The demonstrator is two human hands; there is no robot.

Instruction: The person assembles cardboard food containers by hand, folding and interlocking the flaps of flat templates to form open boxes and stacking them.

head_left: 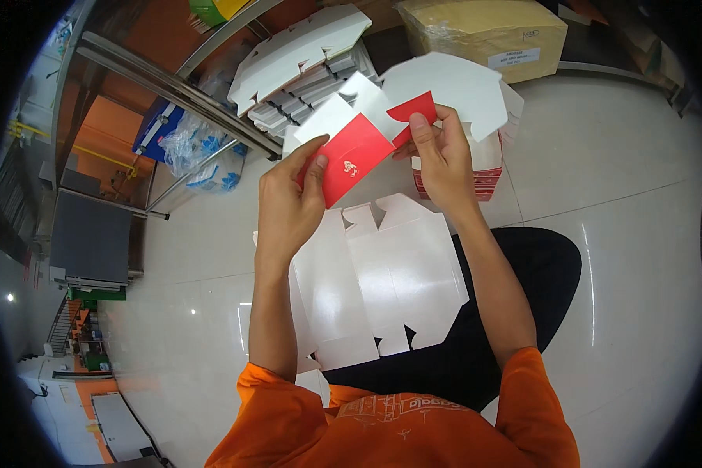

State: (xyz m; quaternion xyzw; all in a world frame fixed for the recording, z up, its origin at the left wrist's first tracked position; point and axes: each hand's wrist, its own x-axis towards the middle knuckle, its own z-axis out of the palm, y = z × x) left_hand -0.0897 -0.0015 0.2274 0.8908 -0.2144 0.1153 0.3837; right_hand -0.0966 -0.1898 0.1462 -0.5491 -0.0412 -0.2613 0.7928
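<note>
Up in front of me, both hands hold a red and white folding carton (359, 156), partly folded, with a small pale print on its red panel. My left hand (292, 191) is closed on its left edge, thumb on the red face. My right hand (444, 156) pinches a red flap at the right end, thumb on top and fingers behind. White inner flaps stick up beyond the red panel. Below my hands, a flat white carton blank (374, 273) with notched ends lies inner side up over my lap and the floor.
At the back stands a stack of white carton blanks (304, 58). Right of it, another white blank (444, 82) lies above a red-edged pile (483, 186). A wrapped brown box (483, 35) is behind. Left are a metal rack (136, 58) and a plastic bag (199, 148).
</note>
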